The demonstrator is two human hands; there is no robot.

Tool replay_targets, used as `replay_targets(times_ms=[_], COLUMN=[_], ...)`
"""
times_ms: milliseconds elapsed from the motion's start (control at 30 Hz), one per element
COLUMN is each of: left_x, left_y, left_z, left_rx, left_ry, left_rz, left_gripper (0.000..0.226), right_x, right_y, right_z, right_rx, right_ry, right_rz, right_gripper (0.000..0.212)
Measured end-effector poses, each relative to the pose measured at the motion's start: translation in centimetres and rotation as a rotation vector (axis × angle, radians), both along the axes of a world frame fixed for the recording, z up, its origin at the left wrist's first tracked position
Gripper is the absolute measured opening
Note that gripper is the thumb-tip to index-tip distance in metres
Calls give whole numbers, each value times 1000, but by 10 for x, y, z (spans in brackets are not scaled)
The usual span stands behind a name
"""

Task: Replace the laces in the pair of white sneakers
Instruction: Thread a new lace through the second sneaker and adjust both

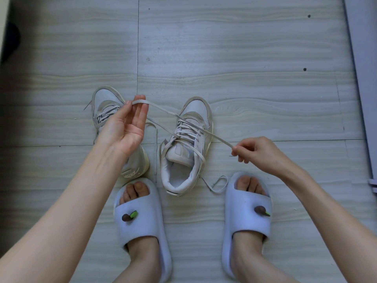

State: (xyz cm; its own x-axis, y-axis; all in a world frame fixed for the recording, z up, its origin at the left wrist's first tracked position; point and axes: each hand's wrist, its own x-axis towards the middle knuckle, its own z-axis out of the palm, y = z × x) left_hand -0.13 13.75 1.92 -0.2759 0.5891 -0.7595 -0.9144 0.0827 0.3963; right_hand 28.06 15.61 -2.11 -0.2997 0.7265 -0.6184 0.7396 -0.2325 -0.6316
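Fingers [237, 149] of the right hand [259, 154] pinched the lace [163, 108] at four o'clock; left hand [124, 123] pinched it at ten, above both sneakers [189, 144] on the floor [244, 78].

sneakers [187, 144] off-white | lace [161, 108] pale grey | slides [246, 217] lavender | floor [224, 48] grey wood-grain
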Motion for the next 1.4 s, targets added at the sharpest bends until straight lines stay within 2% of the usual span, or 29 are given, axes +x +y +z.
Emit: replay_targets(times_ms=[100,200,300,467,633,700,833,933,1067,1167,1300,1400], left_x=[6,22,40,50,52,54,57,59,63,64,56,45], left_y=[-2,-8,-15,-22,-22,-22,-24,-26,-24,-22,-23,-25], left_z=[-9,-19,-24,-31,-40,-43,-46,-50,-49,-51,-58,-56], left_rx=[17,-32,-91,-38,14,20,-28,-53,-59,-30,81,120], left_ry=[40,229,451,827,1432,1555,1647,1779,1849,1891,1822,1651], left_rz=[-176,-468,-616,-881,-1224,-1283,-1301,-1360,-1470,-1455,-1430,-1249], left_gripper=[15,23,27,20,13,13,16,19,22,22,18,4], right_x=[-6,-19,-34,-48,-57,-61,-67,-72,-78,-79,-77,-73], right_y=[-1,-1,0,1,1,0,0,0,-2,-6,-6,-7], right_z=[0,-1,-4,-11,-19,-19,-16,-14,-16,-19,-20,-23], right_rx=[-81,-164,-190,-213,-104,-56,33,58,36,-54,-52,27], right_ry=[197,345,389,347,176,121,10,-9,52,118,116,78], right_rz=[-167,-344,-418,-351,-243,-185,-12,12,-86,-208,-237,-275], right_gripper=[21,16,18,11,17,16,13,14,14,20,21,23])
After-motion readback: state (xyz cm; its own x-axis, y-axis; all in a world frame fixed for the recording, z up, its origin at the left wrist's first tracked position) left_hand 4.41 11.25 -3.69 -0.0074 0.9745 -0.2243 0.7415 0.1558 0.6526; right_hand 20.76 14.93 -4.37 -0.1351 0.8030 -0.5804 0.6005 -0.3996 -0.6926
